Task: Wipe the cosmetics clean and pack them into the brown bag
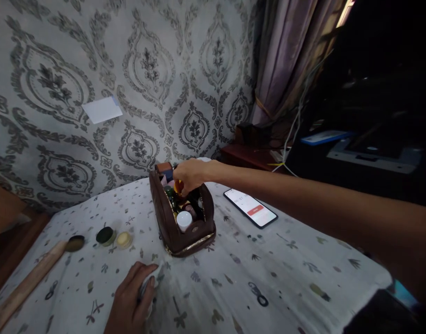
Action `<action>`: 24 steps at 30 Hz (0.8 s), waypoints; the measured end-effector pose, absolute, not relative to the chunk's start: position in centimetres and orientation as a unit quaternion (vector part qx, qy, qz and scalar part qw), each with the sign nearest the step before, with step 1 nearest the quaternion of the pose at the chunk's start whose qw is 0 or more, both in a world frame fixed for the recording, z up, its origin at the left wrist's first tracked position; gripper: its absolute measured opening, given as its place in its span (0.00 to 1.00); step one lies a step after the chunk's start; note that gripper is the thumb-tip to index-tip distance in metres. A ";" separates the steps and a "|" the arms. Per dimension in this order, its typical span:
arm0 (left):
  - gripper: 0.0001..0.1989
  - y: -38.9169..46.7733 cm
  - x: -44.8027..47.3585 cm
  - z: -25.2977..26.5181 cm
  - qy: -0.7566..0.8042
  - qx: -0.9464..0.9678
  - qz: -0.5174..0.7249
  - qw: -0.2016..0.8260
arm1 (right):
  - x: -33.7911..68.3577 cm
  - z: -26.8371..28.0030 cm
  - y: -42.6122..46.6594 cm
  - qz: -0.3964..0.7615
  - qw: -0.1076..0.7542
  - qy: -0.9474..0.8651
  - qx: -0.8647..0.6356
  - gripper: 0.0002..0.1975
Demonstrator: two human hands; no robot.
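Observation:
A brown zip-up toiletry bag (164, 227) stands unzipped on the patterned tablecloth, packed with small bottles and jars. My right hand (190, 175) is inside its far part, fingers closed round an amber-orange item (178, 187) whose full shape is hidden. Near the front of the bag a jar with a white lid (184, 220) faces up. My left hand (132, 293) rests on the cloth in front of the bag, a crumpled white wipe (153, 277) pinched between thumb and fingers. To its upper left sit a dark-lidded jar (106, 236) and a small pale-yellow jar (124, 240).
A phone (251, 208) with a lit timer lies right of the bag. At the left is a wooden-handled brush or similar tool (34, 280) with a dark round end. Patterned wallpaper (150, 65) rises behind; a cable (300, 111) hangs at the right.

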State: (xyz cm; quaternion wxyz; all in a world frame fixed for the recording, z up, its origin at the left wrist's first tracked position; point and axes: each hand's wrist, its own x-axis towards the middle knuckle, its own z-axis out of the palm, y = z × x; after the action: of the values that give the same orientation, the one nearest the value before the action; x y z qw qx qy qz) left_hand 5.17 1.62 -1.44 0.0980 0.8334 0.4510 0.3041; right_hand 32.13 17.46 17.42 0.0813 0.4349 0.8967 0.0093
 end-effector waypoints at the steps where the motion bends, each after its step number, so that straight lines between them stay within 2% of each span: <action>1: 0.14 1.6 5.2 -1.5 0.452 0.832 0.302 0.108 | 32.0 17.5 17.6 0.007 0.090 0.900 0.428 0.15; 6: 0.13 1.5 5.6 -1.5 0.449 0.827 0.309 0.136 | 31.7 17.4 18.5 -0.015 0.122 0.913 0.388 0.14; 13: 0.13 1.6 5.5 -1.6 0.436 0.834 0.313 0.129 | 32.0 17.1 19.7 -0.100 0.114 0.918 0.366 0.16; 19: 0.12 1.5 5.4 -1.6 0.431 0.836 0.309 0.140 | 31.4 15.4 20.2 -0.037 0.179 0.917 0.354 0.21; 24: 0.13 1.5 4.8 -2.2 0.433 0.836 0.300 0.154 | 31.3 15.0 19.3 -0.037 0.122 0.910 0.394 0.25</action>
State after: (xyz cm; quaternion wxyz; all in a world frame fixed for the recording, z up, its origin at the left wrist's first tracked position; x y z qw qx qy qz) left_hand 4.83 1.47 -2.16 0.1540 0.8359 0.4328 0.3002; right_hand 31.31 19.27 14.96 0.1217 0.3936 0.9104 -0.0373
